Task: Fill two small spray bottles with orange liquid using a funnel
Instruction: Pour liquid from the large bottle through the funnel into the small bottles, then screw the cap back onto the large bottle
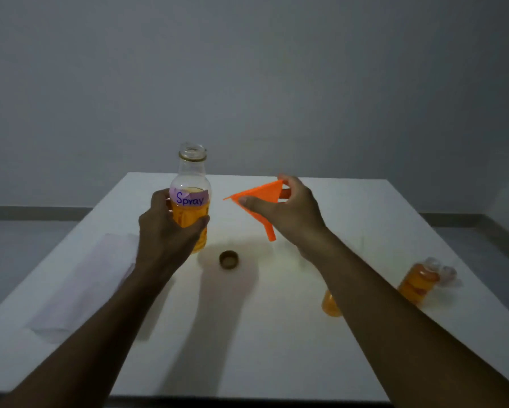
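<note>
My left hand (pixel 166 231) grips a clear, uncapped bottle (pixel 192 198) labelled "Spray", about half full of orange liquid, held upright above the white table (pixel 247 334). To its right my right hand (pixel 288 213) holds an orange funnel (pixel 259 198) in the air, tilted, with its spout pointing down and to the right. The bottle's brown cap (pixel 229 259) lies on the table below the two hands. A small spray bottle (pixel 421 282) with orange liquid lies at the right. Another small bottle (pixel 331 304) of orange liquid shows partly behind my right forearm.
A pale folded sheet or roll (pixel 82 287) lies along the table's left side. The table ends at a dark front edge near me and stands against a grey wall.
</note>
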### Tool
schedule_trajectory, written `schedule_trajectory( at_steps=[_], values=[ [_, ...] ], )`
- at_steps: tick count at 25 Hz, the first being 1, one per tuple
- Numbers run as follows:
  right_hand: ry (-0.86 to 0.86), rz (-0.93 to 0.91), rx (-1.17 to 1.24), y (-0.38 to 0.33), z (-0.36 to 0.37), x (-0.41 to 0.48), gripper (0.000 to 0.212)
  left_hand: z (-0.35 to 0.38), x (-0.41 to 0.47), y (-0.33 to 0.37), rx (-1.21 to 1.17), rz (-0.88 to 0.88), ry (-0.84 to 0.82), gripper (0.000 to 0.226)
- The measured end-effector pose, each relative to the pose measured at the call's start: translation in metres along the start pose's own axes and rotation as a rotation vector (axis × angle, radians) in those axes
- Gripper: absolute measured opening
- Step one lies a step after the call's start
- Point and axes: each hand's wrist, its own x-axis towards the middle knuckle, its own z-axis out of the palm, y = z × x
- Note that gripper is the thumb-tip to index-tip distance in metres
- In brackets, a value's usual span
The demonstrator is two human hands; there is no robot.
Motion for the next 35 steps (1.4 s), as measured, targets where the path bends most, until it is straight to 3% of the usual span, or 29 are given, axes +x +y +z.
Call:
schedule_trajectory(
  at_steps=[6, 12, 18, 22, 24, 27, 30, 33, 35],
  values=[
    [-0.025, 0.113, -0.22, 0.032, 0.067, 0.035, 0.106, 0.016, 0.009, -0.033, -0.049, -0.114, -0.02, 0.07],
    [-0.052, 0.071, -0.427, 0.057, 0.085, 0.041, 0.105, 0.025, 0.001, -0.044, -0.088, -0.143, -0.014, 0.07],
    [-0.092, 0.012, -0.473, 0.069, 0.09, 0.039, 0.11, 0.026, -0.005, -0.051, -0.093, -0.151, -0.012, 0.074],
    [-0.094, 0.086, -0.428, 0.071, 0.081, 0.035, 0.112, 0.028, -0.013, -0.058, -0.122, -0.163, -0.095, 0.082],
    [0.005, 0.079, -0.364, 0.072, 0.076, 0.022, 0.097, 0.027, -0.023, -0.06, -0.104, -0.142, -0.183, 0.085],
    [0.172, -0.156, -0.331, 0.079, 0.076, -0.013, 0.043, 0.026, -0.031, -0.065, -0.097, -0.166, -0.251, 0.078],
    [-0.016, -0.256, -0.455, 0.091, 0.089, -0.042, 0.023, 0.026, -0.038, -0.072, -0.158, -0.154, -0.22, 0.07],
    [-0.156, -0.24, -0.521, 0.095, 0.096, -0.041, 0.048, 0.022, -0.041, -0.075, -0.178, -0.181, -0.211, 0.063],
    [-0.227, -0.223, -0.516, 0.089, 0.095, -0.034, 0.052, 0.024, -0.032, -0.075, -0.157, -0.26, -0.315, 0.068]
  ],
)
